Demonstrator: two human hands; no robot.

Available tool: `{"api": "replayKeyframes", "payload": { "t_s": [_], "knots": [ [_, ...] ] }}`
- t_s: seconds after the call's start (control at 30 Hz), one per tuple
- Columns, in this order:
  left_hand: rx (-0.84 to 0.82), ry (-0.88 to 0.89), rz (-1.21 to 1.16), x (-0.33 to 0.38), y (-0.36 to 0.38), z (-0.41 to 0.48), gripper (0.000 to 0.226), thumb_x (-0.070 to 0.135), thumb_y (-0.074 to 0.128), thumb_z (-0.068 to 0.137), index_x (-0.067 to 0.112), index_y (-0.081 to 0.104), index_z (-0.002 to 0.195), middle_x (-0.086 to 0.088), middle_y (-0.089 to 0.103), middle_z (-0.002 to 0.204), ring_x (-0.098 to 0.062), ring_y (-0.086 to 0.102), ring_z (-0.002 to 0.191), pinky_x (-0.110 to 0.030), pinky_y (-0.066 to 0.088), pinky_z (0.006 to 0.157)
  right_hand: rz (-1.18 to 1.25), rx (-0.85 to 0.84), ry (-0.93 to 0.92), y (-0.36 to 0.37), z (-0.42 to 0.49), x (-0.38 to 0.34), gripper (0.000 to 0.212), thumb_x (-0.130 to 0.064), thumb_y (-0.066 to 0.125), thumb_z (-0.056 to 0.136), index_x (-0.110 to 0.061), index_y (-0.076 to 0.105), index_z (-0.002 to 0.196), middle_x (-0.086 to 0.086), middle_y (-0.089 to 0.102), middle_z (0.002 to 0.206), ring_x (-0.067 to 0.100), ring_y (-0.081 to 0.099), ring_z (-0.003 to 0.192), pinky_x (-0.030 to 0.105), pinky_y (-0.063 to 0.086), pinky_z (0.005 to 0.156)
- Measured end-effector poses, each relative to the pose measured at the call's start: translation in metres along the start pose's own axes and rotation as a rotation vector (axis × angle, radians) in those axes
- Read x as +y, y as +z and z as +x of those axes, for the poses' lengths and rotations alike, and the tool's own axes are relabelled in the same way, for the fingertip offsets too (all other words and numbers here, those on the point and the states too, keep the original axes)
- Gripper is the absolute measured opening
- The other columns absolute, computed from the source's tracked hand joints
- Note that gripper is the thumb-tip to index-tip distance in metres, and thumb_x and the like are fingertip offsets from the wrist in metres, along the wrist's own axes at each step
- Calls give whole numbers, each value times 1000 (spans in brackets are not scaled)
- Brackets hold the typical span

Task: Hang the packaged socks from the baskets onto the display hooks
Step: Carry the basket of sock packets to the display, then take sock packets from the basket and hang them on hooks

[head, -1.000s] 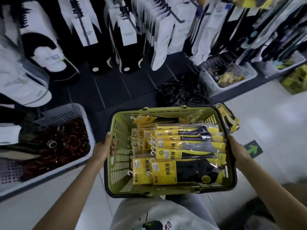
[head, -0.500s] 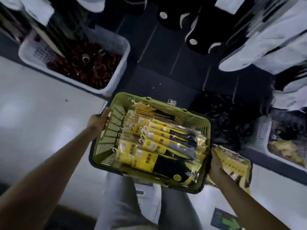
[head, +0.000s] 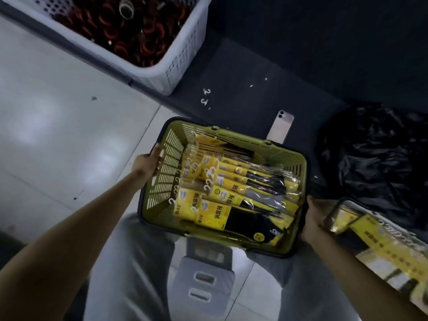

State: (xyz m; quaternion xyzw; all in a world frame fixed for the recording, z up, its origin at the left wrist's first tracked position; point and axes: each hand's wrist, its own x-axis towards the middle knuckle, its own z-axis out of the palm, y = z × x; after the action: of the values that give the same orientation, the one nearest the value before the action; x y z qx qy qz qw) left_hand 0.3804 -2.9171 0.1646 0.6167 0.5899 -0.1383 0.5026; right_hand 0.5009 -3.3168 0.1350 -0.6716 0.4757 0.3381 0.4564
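A green plastic basket (head: 166, 172) sits low in front of my knees, over the floor's edge. It holds several yellow-and-black packaged socks (head: 222, 200) with white hooks, lying in a stack. My left hand (head: 149, 164) grips the basket's left rim. My right hand (head: 316, 213) holds the right rim, fingers curled over it. No display hooks are in view.
A white basket (head: 176, 63) of dark red items stands at the upper left on the dark platform. A phone (head: 280, 127) lies behind the green basket. A black plastic bag (head: 375, 163) is at the right, with more yellow packs (head: 384, 249) below it. A grey stool (head: 206, 281) is between my legs.
The view has tipped down from the sock display to the floor. The green basket, held by both hands throughout, has come down low beside the dark platform.
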Motion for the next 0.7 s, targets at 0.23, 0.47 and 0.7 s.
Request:
{"api": "replayKeyframes", "payload": {
  "t_s": [0.23, 0.47, 0.7],
  "knots": [
    [-13, 86, 15, -73, 52, 101, 53, 57, 44, 91, 9, 62, 76, -4, 56, 63, -17, 50, 54, -29, 45, 57, -108, 140, -44, 49, 112, 49, 68, -58, 44, 92, -3, 54, 130, 20, 55, 132, 37, 53, 120, 47, 40, 105],
    [-148, 201, 10, -86, 71, 169, 57, 59, 43, 90, 6, 62, 79, -6, 58, 66, -18, 55, 58, -29, 50, 58, -86, 117, -121, 60, 193, 80, 63, -59, 39, 93, -6, 61, 120, 20, 59, 126, 34, 57, 112, 44, 42, 104],
    [-256, 276, 94, -87, 65, 179, 61, 60, 38, 90, 4, 62, 85, -12, 60, 71, -24, 59, 63, -35, 53, 65, -222, 139, -443, 70, 182, 70, 47, -34, 23, 105, -4, 56, 122, 16, 59, 112, 29, 54, 104, 30, 34, 82]
  ]
}}
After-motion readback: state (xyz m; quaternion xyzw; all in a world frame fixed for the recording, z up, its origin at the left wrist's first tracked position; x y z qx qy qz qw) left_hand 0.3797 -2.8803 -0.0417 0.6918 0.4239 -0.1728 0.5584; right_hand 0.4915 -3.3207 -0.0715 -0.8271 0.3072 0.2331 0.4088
